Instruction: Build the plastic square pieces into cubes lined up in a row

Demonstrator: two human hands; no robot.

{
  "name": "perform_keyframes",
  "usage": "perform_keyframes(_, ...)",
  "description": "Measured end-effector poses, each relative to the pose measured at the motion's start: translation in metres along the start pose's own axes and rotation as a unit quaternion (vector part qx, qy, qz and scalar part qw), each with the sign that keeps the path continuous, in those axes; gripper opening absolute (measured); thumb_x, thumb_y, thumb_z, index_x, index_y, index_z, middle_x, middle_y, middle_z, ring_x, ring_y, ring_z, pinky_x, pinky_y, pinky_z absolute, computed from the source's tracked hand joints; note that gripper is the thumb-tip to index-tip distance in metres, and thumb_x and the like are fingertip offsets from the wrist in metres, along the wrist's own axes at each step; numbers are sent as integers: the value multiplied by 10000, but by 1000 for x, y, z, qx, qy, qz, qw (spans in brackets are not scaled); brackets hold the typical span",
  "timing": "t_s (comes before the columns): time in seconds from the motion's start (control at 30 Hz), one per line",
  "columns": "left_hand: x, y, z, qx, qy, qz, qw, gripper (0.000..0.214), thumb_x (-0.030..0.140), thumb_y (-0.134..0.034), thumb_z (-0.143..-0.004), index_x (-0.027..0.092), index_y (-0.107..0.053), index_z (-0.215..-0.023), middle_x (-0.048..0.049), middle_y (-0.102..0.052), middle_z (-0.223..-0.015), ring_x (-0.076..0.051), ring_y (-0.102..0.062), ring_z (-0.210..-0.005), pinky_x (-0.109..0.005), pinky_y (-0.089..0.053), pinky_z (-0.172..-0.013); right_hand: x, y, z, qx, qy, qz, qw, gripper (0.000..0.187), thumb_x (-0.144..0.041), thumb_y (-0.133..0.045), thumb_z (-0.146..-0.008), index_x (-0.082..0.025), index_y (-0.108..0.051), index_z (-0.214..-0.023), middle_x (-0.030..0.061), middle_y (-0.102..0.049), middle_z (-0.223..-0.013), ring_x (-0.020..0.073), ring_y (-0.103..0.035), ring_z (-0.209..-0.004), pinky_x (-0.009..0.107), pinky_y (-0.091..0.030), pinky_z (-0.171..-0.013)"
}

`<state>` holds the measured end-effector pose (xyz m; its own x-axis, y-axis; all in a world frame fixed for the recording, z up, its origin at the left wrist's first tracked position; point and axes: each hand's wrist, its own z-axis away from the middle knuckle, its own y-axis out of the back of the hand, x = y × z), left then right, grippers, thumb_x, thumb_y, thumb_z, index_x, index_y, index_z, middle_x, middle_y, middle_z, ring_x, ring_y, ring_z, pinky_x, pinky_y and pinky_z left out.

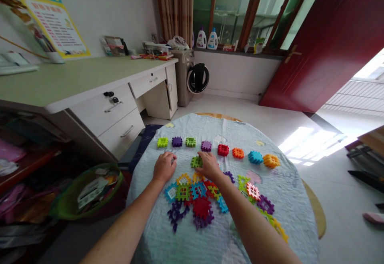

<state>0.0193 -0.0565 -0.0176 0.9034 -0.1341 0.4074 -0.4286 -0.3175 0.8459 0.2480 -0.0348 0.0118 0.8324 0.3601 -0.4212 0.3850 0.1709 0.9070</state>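
My right hand point(210, 165) has its thumb and fingers on a green interlocking plastic piece point(196, 161) at the middle of the table. To its left, my left hand point(165, 167) rests on the cloth with curled fingers; whatever may be in them is hidden. Closer to me lies a pile of loose notched pieces, among them a green window piece point(183, 192), a red piece point(202, 208), a blue piece point(198, 191) and a dark purple piece point(177, 213). Beyond my hands runs a row of stacked blocks, including a purple block point(206, 146) and a red block point(223, 150).
A pale blue cloth point(156, 240) covers the round table. More pieces, such as a pink window piece point(253, 191), lie right of my right forearm. A green basket point(60, 206) stands left of the table, below a desk point(90, 76). A washing machine point(183, 84) stands behind.
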Motion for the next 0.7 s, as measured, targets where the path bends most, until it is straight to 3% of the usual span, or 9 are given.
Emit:
perform_keyframes(0.43,7,-1,3,11,21,-23,999,95,186,-526,-805,224,-604,-843,-73,-626,-966,-252,-573,-935,-385,-459,-879,-4,1,-9,-23,25,35,999,659,-290,-687,-700,-188,-493,-1321,117,-621,-1219,280,-504,-1110,376,-373,-929)
perform_keyframes(0.7,8,-1,3,11,37,-23,999,109,155,-531,-798,232,-594,-843,-64,-612,-927,-250,-568,-908,-389,-460,-860,-13,39,-78,32,14,40,999,607,-255,-624,-773,-214,-447,-1353,96,-605,-1271,271,-473,-1157,374,-341,-944)
